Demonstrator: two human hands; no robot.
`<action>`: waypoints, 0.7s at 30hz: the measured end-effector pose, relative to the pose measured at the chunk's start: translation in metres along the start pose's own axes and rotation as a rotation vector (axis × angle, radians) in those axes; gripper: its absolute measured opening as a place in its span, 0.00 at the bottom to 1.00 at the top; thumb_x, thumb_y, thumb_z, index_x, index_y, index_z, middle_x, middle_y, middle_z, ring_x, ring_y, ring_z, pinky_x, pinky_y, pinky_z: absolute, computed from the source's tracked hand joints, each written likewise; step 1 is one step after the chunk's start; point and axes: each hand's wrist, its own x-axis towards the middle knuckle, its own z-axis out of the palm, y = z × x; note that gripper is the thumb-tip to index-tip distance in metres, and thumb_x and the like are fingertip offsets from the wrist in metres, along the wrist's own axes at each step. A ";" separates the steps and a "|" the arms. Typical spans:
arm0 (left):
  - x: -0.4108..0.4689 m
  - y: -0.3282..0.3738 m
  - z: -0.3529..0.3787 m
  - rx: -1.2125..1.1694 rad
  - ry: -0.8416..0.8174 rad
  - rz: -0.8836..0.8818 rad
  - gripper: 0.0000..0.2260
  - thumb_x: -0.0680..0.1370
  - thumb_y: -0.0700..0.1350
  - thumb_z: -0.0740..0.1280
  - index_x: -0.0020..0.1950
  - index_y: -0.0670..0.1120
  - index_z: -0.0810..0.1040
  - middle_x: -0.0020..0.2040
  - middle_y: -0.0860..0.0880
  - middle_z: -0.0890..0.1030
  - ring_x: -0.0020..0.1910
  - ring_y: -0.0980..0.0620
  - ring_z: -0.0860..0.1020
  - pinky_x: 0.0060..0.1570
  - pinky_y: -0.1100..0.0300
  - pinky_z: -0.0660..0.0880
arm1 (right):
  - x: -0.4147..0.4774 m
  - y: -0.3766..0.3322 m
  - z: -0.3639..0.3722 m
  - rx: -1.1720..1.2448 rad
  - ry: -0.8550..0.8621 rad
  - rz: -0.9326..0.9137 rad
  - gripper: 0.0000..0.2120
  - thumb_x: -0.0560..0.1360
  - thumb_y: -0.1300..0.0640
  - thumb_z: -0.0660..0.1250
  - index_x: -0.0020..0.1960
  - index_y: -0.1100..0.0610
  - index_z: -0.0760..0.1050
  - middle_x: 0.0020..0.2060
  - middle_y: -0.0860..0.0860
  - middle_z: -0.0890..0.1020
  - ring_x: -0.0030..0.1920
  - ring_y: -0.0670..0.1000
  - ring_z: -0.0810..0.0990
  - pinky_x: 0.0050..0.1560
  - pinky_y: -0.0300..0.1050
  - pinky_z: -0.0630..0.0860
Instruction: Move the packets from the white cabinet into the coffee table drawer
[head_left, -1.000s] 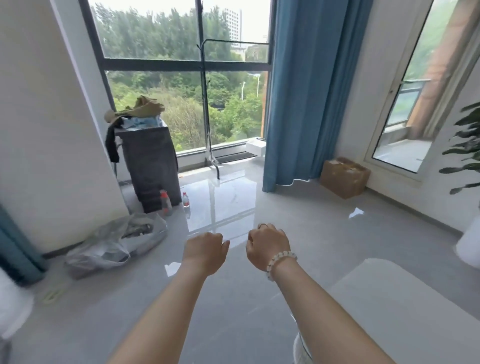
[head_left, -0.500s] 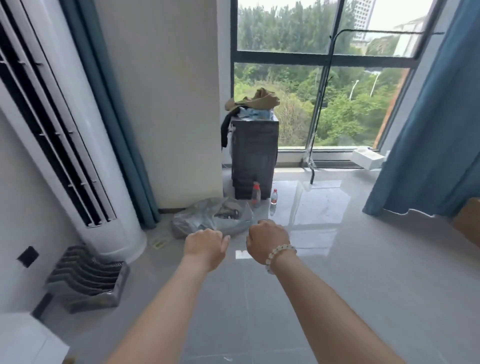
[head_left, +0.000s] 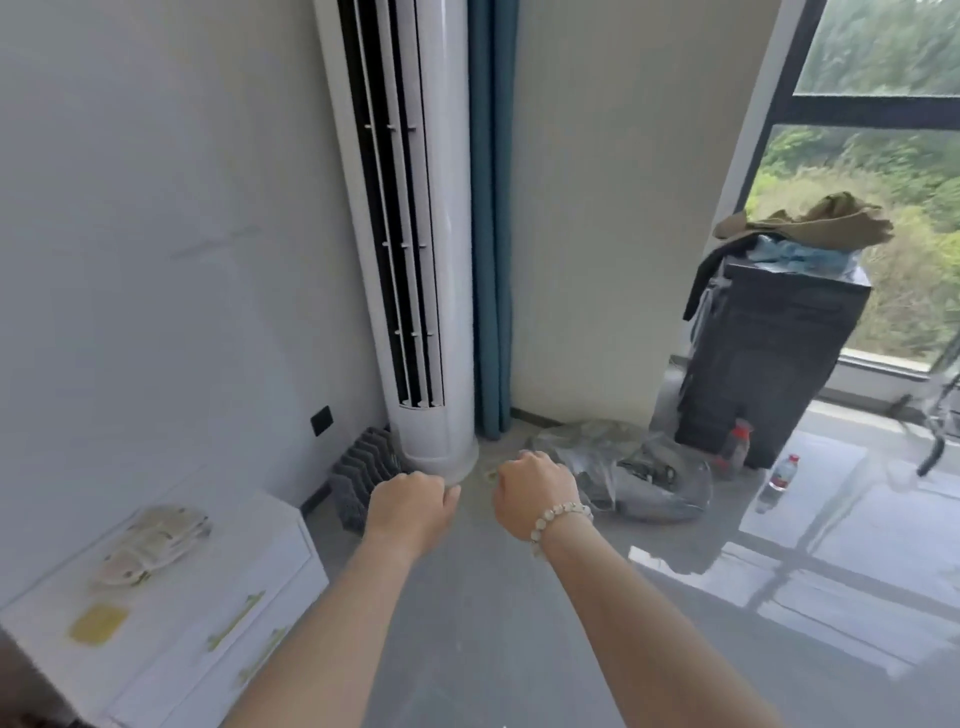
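A low white cabinet (head_left: 218, 587) with gold drawer handles stands at the lower left against the wall. A fanned stack of pale packets (head_left: 153, 543) lies on its top, and a small yellow packet (head_left: 97, 623) lies nearer the front. My left hand (head_left: 410, 506) and my right hand (head_left: 535, 493) are held out side by side over the grey floor, both curled into fists and holding nothing. The right wrist wears a bead bracelet. Both hands are to the right of the cabinet, apart from it. The coffee table is out of view.
A tall white air conditioner (head_left: 415, 260) stands in the corner beside a blue curtain (head_left: 491, 234). A dark ribbed rack (head_left: 363, 475) leans at its base. A grey plastic bag (head_left: 639, 478), two bottles (head_left: 776, 478) and a black box (head_left: 769, 364) topped with clothes sit by the window.
The view has swung left: the window and black box slid to the right, and the air conditioner and the white cabinet with packets came into view. Both fists stayed in the same pose.
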 end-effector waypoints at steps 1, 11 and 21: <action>0.006 -0.009 -0.002 -0.001 0.006 -0.033 0.21 0.82 0.53 0.50 0.49 0.44 0.79 0.51 0.46 0.82 0.52 0.45 0.78 0.47 0.56 0.72 | 0.013 -0.006 -0.002 0.006 -0.007 -0.034 0.15 0.79 0.57 0.54 0.57 0.59 0.77 0.56 0.55 0.77 0.60 0.56 0.73 0.55 0.47 0.70; 0.039 -0.086 -0.007 0.057 0.001 -0.314 0.20 0.83 0.53 0.50 0.50 0.44 0.78 0.51 0.46 0.81 0.51 0.44 0.78 0.42 0.58 0.68 | 0.115 -0.069 0.007 0.021 -0.091 -0.331 0.15 0.79 0.57 0.54 0.57 0.59 0.76 0.57 0.55 0.76 0.59 0.55 0.74 0.53 0.46 0.71; -0.002 -0.163 0.007 0.090 -0.037 -0.649 0.20 0.82 0.53 0.50 0.49 0.43 0.78 0.49 0.46 0.81 0.49 0.44 0.79 0.40 0.57 0.66 | 0.145 -0.175 0.039 0.023 -0.133 -0.665 0.15 0.79 0.57 0.53 0.57 0.59 0.75 0.56 0.55 0.76 0.58 0.55 0.73 0.54 0.46 0.69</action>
